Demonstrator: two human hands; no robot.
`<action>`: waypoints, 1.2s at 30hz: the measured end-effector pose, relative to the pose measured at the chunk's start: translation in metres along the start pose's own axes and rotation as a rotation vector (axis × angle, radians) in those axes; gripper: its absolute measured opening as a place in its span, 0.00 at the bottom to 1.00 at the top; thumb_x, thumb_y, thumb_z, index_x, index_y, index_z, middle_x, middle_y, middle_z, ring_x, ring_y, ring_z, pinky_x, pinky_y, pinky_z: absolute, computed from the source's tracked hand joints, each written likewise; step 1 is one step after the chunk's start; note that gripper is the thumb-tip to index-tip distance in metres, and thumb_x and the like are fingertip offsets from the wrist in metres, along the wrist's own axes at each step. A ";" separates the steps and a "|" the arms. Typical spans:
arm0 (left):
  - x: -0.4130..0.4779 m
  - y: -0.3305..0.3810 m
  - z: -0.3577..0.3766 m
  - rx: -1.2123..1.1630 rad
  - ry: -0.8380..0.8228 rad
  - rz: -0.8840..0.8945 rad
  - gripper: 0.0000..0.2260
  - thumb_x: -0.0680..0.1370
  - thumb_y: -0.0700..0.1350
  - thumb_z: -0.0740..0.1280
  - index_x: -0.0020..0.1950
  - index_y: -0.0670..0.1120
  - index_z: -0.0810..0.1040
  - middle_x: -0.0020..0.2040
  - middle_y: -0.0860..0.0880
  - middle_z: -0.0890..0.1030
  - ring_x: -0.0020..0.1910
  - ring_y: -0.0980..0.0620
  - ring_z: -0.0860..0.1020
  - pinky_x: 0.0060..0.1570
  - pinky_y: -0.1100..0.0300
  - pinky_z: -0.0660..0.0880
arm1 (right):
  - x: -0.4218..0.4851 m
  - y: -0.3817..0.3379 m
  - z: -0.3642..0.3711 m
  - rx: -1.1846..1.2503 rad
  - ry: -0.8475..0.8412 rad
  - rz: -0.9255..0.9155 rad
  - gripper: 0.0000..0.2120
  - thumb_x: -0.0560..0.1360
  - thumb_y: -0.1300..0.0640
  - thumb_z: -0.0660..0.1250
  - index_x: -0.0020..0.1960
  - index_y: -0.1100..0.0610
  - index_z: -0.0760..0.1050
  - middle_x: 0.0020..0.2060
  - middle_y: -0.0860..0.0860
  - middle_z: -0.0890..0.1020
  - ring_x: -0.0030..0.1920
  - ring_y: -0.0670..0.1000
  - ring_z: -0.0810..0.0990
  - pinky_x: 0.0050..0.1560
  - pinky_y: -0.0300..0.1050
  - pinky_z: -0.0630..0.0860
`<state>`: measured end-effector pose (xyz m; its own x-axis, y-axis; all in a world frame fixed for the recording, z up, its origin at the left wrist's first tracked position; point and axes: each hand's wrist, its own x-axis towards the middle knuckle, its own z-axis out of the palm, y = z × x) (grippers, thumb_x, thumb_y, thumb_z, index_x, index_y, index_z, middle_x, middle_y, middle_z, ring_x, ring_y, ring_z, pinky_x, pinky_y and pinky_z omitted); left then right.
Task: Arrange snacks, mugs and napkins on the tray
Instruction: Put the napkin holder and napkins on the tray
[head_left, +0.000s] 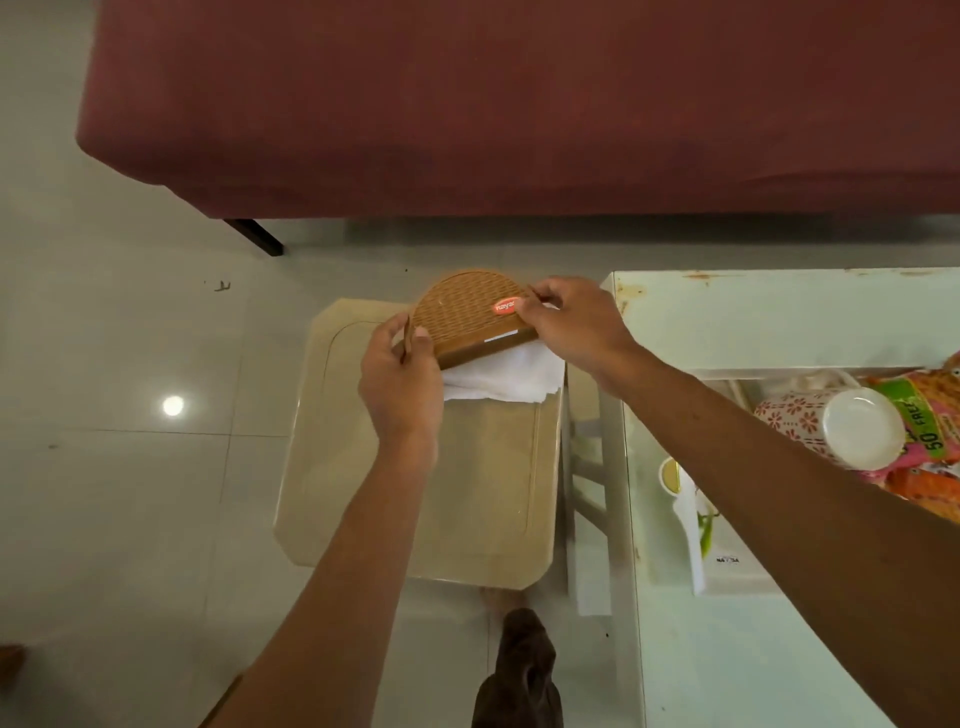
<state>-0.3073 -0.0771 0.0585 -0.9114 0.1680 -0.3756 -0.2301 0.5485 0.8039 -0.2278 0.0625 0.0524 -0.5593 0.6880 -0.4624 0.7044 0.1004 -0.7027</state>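
Observation:
A brown semicircular woven-pattern napkin holder with an orange sticker is held over the far end of a beige tray. My left hand grips its left end and my right hand grips its right end. White napkins stick out from under the holder. At the right, under a glass tabletop, lie a white mug with a red floral pattern on its side, a second mug with a gold inside, and orange-pink snack packets.
The tray rests on a low beige stool above white floor tiles. A glass-topped table with a white frame stands at the right. A maroon sofa fills the far side. A dark cloth is at the bottom centre.

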 end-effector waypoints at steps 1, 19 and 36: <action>0.000 -0.001 0.001 -0.007 0.011 -0.009 0.14 0.83 0.45 0.63 0.67 0.47 0.77 0.54 0.55 0.76 0.53 0.56 0.76 0.53 0.65 0.73 | 0.001 0.001 0.003 -0.004 -0.005 -0.006 0.14 0.77 0.47 0.68 0.58 0.54 0.81 0.52 0.46 0.81 0.55 0.47 0.79 0.51 0.39 0.72; -0.115 0.024 0.027 -0.036 -0.046 0.301 0.19 0.81 0.49 0.67 0.72 0.51 0.73 0.73 0.53 0.74 0.71 0.57 0.71 0.67 0.61 0.73 | -0.146 0.047 -0.063 0.562 0.124 -0.045 0.38 0.69 0.53 0.78 0.69 0.38 0.59 0.55 0.37 0.78 0.53 0.40 0.82 0.43 0.35 0.81; -0.266 -0.005 0.101 -0.269 -0.580 -0.196 0.18 0.75 0.66 0.55 0.50 0.64 0.83 0.54 0.62 0.85 0.60 0.62 0.80 0.64 0.60 0.75 | -0.229 0.174 -0.109 0.299 0.152 -0.019 0.39 0.67 0.62 0.78 0.66 0.39 0.60 0.60 0.40 0.75 0.59 0.38 0.77 0.50 0.25 0.73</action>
<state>-0.0292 -0.0418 0.1071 -0.5301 0.5410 -0.6530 -0.5182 0.4028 0.7544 0.0703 0.0005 0.0947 -0.4839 0.7897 -0.3772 0.5225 -0.0851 -0.8484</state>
